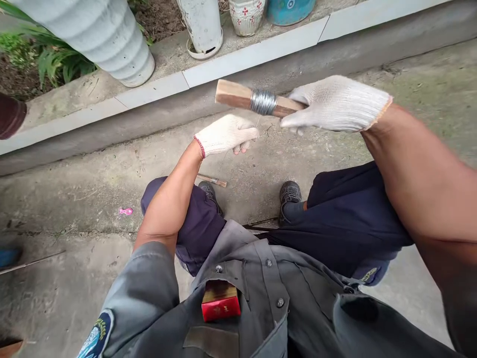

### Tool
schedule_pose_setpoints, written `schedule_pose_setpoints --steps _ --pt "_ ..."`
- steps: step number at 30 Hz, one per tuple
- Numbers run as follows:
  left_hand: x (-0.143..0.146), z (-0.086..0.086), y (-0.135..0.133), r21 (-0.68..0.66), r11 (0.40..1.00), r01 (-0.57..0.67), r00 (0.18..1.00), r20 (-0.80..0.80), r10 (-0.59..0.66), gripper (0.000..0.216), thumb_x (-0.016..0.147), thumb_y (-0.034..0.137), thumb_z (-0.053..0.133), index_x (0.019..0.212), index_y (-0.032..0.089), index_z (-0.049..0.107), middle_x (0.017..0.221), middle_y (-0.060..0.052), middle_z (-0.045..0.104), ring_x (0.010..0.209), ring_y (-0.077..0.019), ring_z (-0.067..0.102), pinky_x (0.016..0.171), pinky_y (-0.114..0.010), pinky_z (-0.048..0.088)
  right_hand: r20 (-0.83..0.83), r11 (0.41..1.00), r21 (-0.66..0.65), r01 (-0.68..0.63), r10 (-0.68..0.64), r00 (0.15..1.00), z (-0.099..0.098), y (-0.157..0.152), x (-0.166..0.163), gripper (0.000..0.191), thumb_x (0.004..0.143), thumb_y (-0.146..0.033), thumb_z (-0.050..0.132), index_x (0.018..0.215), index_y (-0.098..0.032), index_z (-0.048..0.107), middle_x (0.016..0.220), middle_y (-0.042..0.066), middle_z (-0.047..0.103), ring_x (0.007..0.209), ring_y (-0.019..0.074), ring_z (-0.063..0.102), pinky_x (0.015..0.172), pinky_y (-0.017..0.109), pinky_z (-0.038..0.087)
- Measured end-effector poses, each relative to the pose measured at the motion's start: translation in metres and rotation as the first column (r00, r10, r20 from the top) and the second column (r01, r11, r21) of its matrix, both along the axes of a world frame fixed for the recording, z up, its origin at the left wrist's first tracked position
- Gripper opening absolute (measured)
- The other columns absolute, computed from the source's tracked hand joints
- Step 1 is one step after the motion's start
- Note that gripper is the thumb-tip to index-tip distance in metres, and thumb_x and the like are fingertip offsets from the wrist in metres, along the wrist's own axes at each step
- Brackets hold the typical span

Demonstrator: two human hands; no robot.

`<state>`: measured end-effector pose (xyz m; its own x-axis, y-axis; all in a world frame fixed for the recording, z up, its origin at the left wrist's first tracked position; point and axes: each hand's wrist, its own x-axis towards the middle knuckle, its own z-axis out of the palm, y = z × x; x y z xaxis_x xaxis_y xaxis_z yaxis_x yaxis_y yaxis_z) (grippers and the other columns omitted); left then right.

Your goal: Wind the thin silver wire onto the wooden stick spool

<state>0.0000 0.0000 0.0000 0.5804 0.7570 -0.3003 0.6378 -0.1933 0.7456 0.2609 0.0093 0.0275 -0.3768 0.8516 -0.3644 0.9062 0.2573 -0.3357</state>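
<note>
My right hand (335, 103), in a white knit glove, grips one end of a short wooden stick (238, 96) held level above the concrete. Thin grey wire (263, 102) is wound in a tight coil round the stick's middle. A fine strand of that wire runs down from the coil to my left hand (227, 134), also gloved, which is closed in a pinch on the strand just below the stick. Both hands are out in front of my knees as I squat.
A second small wire-wrapped stick (212, 180) lies on the concrete by my left shoe (208, 191). A raised curb (257, 52) carries several pots (203, 25). A pink scrap (125, 211) lies at left. A red pack (220, 304) sits in my shirt pocket.
</note>
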Motion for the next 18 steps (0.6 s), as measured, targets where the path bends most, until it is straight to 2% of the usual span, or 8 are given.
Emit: schedule_pose_setpoints --steps 2,6,8,10,14,16,18 --pt "0.001 -0.002 0.000 0.018 1.000 0.021 0.999 0.031 -0.021 0.030 0.099 0.033 0.054 0.077 0.016 0.067 0.073 -0.005 0.072 0.053 -0.0097 0.059 0.058 -0.025 0.046 0.049 0.996 0.060 0.061 -0.064 0.997 -0.004 0.004 -0.003 0.041 0.094 -0.062 0.052 0.107 -0.028 0.071 0.080 0.008 0.071 0.080 0.0274 0.061 0.071 0.039 0.043" --pt "0.002 -0.006 0.001 0.081 0.996 0.026 1.000 -0.014 -0.025 0.033 0.098 0.031 0.055 0.070 0.016 0.066 0.067 -0.004 0.070 0.050 -0.0084 0.058 0.058 -0.024 0.045 0.173 0.972 0.204 0.115 -0.151 0.973 -0.013 0.006 -0.010 0.053 0.095 -0.064 0.047 0.116 -0.020 0.069 0.097 0.016 0.072 0.084 0.0283 0.064 0.072 0.038 0.043" --pt "0.002 -0.007 0.000 0.102 0.994 0.030 0.999 -0.030 -0.027 0.031 0.096 0.030 0.056 0.071 0.015 0.067 0.065 -0.004 0.069 0.050 -0.0086 0.058 0.058 -0.024 0.044 0.261 0.965 0.239 0.110 -0.173 0.950 -0.017 0.004 -0.014 0.049 0.097 -0.056 0.046 0.120 -0.019 0.068 0.101 0.018 0.071 0.088 0.0301 0.065 0.073 0.040 0.044" --pt "0.002 -0.006 -0.001 0.113 0.993 0.043 0.998 -0.048 -0.037 0.030 0.096 0.029 0.056 0.072 0.015 0.069 0.064 -0.003 0.069 0.050 -0.0091 0.059 0.059 -0.024 0.045 0.329 0.968 0.233 0.089 -0.165 0.930 -0.019 0.001 -0.017 0.040 0.097 -0.040 0.048 0.123 -0.017 0.067 0.101 0.020 0.071 0.094 0.0326 0.067 0.077 0.043 0.045" --pt "0.003 -0.003 -0.003 0.114 0.991 0.064 0.994 -0.098 -0.053 0.027 0.095 0.029 0.056 0.080 0.015 0.073 0.065 -0.003 0.069 0.052 -0.0103 0.060 0.060 -0.024 0.045 0.482 0.993 0.109 0.037 -0.085 0.872 -0.024 -0.001 -0.015 0.036 0.089 -0.024 0.053 0.119 -0.011 0.070 0.100 0.023 0.071 0.098 0.0349 0.068 0.082 0.046 0.047" --pt "0.002 -0.002 -0.003 0.124 0.989 0.085 0.989 -0.129 -0.069 0.027 0.094 0.030 0.056 0.082 0.015 0.074 0.065 -0.003 0.070 0.053 -0.0111 0.061 0.060 -0.024 0.045 0.538 0.999 -0.007 -0.051 0.047 0.841 -0.027 -0.001 -0.010 0.030 0.085 -0.022 0.057 0.109 -0.012 0.072 0.093 0.020 0.071 0.089 0.0313 0.067 0.078 0.043 0.046" --pt "0.000 -0.003 -0.002 0.140 0.984 0.106 0.985 -0.148 -0.085 0.028 0.094 0.031 0.055 0.083 0.015 0.075 0.066 -0.003 0.070 0.055 -0.0117 0.061 0.060 -0.024 0.045 0.509 0.969 -0.178 -0.172 0.240 0.827 -0.031 -0.004 -0.005 0.021 0.081 -0.023 0.060 0.096 -0.014 0.073 0.083 0.015 0.070 0.077 0.0260 0.064 0.073 0.039 0.043"
